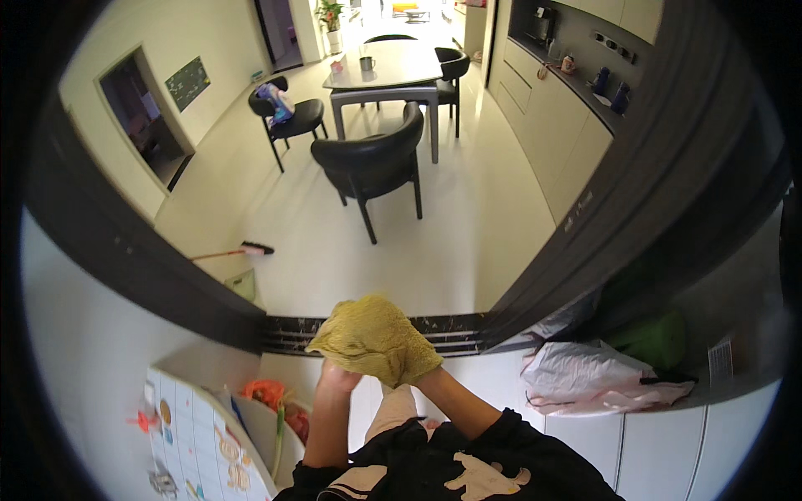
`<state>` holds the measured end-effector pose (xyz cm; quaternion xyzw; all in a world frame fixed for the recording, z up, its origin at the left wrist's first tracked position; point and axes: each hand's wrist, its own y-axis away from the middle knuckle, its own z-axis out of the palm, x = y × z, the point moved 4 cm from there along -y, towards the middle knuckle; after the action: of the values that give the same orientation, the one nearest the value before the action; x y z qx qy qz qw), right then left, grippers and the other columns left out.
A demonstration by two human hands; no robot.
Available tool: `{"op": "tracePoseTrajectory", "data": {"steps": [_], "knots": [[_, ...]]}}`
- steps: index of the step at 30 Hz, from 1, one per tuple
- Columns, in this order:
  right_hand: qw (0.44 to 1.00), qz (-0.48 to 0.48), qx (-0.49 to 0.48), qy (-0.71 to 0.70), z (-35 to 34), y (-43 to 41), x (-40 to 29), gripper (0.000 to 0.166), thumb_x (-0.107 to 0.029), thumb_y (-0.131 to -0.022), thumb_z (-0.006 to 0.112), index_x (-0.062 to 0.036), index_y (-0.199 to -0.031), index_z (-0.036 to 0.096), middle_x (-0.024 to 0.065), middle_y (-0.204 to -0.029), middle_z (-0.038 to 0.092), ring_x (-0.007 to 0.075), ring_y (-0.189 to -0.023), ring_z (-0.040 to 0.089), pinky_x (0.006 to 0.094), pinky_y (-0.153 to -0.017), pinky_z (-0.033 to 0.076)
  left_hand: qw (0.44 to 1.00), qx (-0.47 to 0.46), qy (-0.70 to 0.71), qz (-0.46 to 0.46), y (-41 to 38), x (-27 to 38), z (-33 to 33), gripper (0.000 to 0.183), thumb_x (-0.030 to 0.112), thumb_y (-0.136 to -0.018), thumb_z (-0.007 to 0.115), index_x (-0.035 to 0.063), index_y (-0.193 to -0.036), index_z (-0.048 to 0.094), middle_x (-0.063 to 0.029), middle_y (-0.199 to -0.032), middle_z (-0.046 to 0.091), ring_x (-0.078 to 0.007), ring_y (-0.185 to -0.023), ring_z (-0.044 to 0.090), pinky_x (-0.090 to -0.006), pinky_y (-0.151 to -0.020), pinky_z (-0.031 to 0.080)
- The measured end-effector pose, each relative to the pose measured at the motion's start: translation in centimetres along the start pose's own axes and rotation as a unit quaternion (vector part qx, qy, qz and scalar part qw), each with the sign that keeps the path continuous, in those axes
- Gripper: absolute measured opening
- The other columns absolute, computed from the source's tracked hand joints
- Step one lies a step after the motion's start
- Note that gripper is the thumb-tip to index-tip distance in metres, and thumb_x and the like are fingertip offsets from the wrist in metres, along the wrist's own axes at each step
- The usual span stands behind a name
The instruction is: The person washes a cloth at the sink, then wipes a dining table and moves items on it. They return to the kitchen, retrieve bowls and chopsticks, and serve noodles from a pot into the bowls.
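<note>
A yellow-green cloth (376, 338) is bunched up in front of my body, above the dark door threshold. My left hand (341, 376) shows below the cloth's lower left part, its fingers hidden by the fabric. The cloth covers my right hand, and only that forearm comes out from under it at the right. Both forearms reach forward from the short sleeves of a black top with light printed shapes. How the covered fingers lie cannot be seen.
A black chair (376, 160) stands beyond the doorway beside a table (401, 78). A broom (254, 248) and dustpan (241, 285) lie left. White bags (589, 379) sit at right. At lower left are a printed panel (194, 432) and a red bag (263, 393). Dark door frames flank me.
</note>
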<state>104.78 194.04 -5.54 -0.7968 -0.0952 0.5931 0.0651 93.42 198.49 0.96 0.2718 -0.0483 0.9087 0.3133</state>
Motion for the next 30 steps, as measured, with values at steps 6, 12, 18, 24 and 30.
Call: {"op": "tracePoseTrajectory", "data": {"steps": [6,12,18,24,30], "knots": [[0.957,-0.004,-0.004,0.289,-12.0,-16.4,1.1,0.055,-0.034,-0.08,0.066,-0.0121,-0.127,0.048,0.0078,-0.125,0.052,0.0248,-0.116,0.048,0.0352,-0.1,0.038,0.975,0.093,-0.202,-0.016,-19.3,5.2,-5.0,0.035,0.02,-0.093,0.051,0.0011,-0.122,0.051,-0.0121,-0.118,0.058,-0.0232,-0.106,0.057,-0.0369,-0.089,0.048],[0.915,-0.021,0.112,0.388,-25.6,-28.6,5.0,0.068,-0.045,-0.073,0.069,-0.0151,-0.129,0.045,0.0085,-0.13,0.048,0.0265,-0.122,0.043,0.0382,-0.105,0.032,0.984,0.037,-0.155,-0.084,-40.7,5.7,-0.3,0.031,0.021,-0.093,0.049,0.0019,-0.117,0.053,-0.0091,-0.109,0.062,-0.0186,-0.101,0.058,-0.0332,-0.089,0.046],[0.927,0.117,0.196,0.297,-40.0,-36.6,12.6,0.065,-0.05,-0.076,0.064,-0.0168,-0.129,0.046,0.0089,-0.13,0.048,0.025,-0.124,0.041,0.0395,-0.106,0.029,0.971,0.017,-0.155,-0.181,-57.5,1.8,2.6,0.021,0.019,-0.093,0.051,0.0048,-0.107,0.058,-0.0078,-0.104,0.064,-0.0138,-0.092,0.06,-0.0272,-0.083,0.046],[0.86,0.132,0.114,0.48,-54.5,-48.1,17.0,0.033,-0.032,-0.075,0.062,-0.0131,-0.101,0.057,0.005,-0.099,0.058,0.0233,-0.101,0.053,0.0378,-0.083,0.044,0.973,0.04,-0.155,-0.169,-74.2,-1.6,4.2,0.022,0.021,-0.092,0.053,0.0057,-0.107,0.059,-0.0083,-0.106,0.063,-0.0146,-0.091,0.06,-0.0277,-0.082,0.048],[0.902,0.089,0.278,-0.318,-69.5,-56.5,25.9,0.035,-0.032,-0.084,0.056,-0.0106,-0.112,0.051,0.0073,-0.112,0.054,0.0238,-0.106,0.052,0.04,-0.088,0.044,0.968,0.057,-0.222,-0.102,-91.7,-3.1,8.5,0.021,0.021,-0.093,0.053,0.0043,-0.102,0.061,-0.0095,-0.099,0.066,-0.0137,-0.088,0.061,-0.0282,-0.081,0.049]]}}
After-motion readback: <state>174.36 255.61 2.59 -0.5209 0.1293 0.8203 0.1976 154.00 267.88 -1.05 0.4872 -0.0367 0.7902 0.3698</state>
